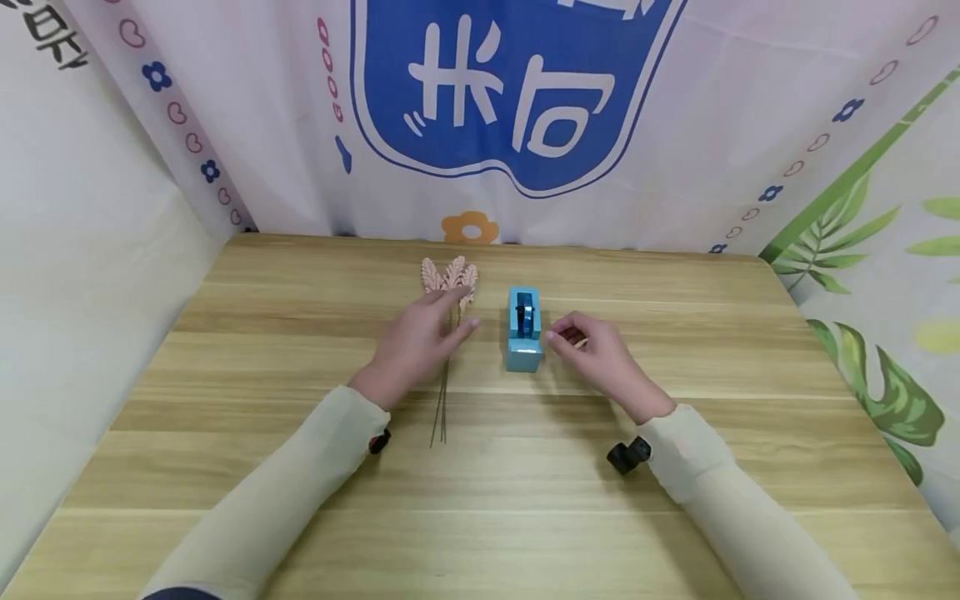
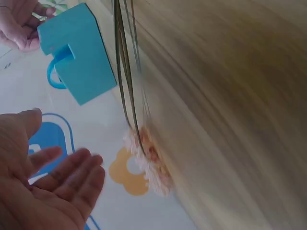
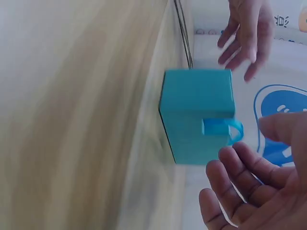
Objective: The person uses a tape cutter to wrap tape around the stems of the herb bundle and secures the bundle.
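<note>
Your left hand (image 1: 416, 335), empty, fingers apart, hovers near flowers (image 1: 454, 272); your loose, empty right hand (image 1: 598, 357) flanks the dispenser (image 1: 523, 355), likely central for reach.

You have a tape dispenser (image 1: 523, 356) of smooth, faintly glossy plastic, its tape roll (image 1: 528, 317) shiny. To the dispenser's left, you see flowers (image 1: 454, 271) with rough, matt heads and wiry stems (image 2: 117, 24). Beneath the dispenser, your table (image 1: 675, 292) looks smooth and wood-grained; behind the dispenser hangs matt, creased cloth (image 1: 300, 192).

A small curtained-off booth; printed cloth (image 1: 495, 150) hangs behind and beside a wood-grain table (image 1: 517, 475).
</note>
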A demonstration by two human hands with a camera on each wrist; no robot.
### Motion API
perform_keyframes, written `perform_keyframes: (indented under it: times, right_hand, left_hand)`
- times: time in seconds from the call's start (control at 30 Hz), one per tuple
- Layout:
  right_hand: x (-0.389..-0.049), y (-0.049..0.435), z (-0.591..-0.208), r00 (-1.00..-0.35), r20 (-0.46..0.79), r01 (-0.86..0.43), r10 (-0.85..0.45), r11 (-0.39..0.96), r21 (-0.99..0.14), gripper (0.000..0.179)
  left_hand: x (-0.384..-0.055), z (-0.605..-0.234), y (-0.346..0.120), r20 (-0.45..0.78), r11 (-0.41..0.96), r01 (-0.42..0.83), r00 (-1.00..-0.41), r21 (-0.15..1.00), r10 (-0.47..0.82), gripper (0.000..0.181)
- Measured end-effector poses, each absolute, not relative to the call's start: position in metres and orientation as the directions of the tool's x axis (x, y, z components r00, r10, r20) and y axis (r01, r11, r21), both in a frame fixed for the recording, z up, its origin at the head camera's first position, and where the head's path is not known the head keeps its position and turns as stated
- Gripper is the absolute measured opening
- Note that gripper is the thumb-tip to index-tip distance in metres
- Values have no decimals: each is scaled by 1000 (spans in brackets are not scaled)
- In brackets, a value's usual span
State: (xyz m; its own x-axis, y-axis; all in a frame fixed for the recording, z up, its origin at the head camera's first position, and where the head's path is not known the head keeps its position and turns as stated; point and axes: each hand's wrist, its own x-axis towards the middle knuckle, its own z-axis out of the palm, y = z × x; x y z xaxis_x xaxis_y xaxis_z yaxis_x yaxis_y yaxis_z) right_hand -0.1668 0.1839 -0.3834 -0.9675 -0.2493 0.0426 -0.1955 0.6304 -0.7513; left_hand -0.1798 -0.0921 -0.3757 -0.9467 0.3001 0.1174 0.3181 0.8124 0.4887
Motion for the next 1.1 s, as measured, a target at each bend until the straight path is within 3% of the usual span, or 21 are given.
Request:
perform_keyframes:
  times: [0.27, 1.1]
  right_hand:
    - [-169, 166, -396, -973, -40, -89, -226, 534, -841, 23]
    - [-168, 153, -394, -948, -314, 294, -53, 234, -927, 24]
  left_hand:
    - [-189, -386, -64, 100, 704, 382, -908, 599, 407, 46]
    - [-202, -389, -33, 91, 745, 432, -887, 508, 453, 48]
